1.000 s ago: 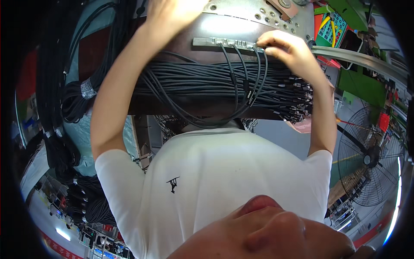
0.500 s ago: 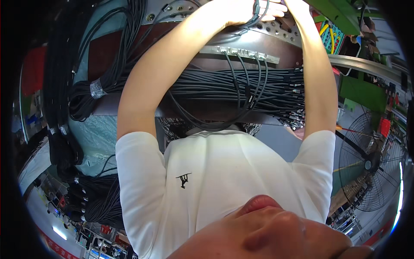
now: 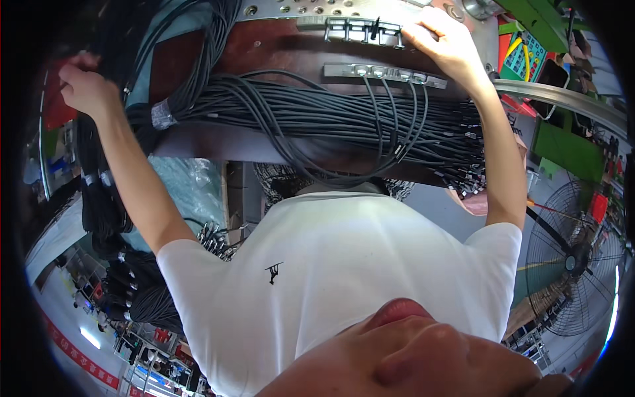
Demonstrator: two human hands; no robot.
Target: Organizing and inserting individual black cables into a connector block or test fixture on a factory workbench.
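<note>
My right hand [image 3: 453, 49] is at the right end of a slotted metal bar [image 3: 314, 23] with black clamp-like pieces, its thumb and fingers around the bar's end. Strong light washes out part of those fingers. At the far left, my left hand [image 3: 89, 86] is raised beside hanging black cables [image 3: 109, 40]; its fingers are bent and blurred, and whether they hold anything does not show. Nearer me lies a second metal bar [image 3: 337, 70] with several cable ends seated in it. Their cables loop down over a thick bundle of black cables [image 3: 317, 126].
Clear wrap [image 3: 162, 115] ties the bundle at its left. A perforated metal plate [image 3: 271, 10] lies at the back. On the right are a green machine frame [image 3: 562, 135], yellow-handled pliers [image 3: 526, 59], a metal rail [image 3: 562, 96] and a standing fan [image 3: 575, 261]. More cable coils [image 3: 155, 304] hang lower left.
My left hand has left the back plate and swung far left. My right hand has come down to the metal bar. The cable at my hands earlier is gone from there.
</note>
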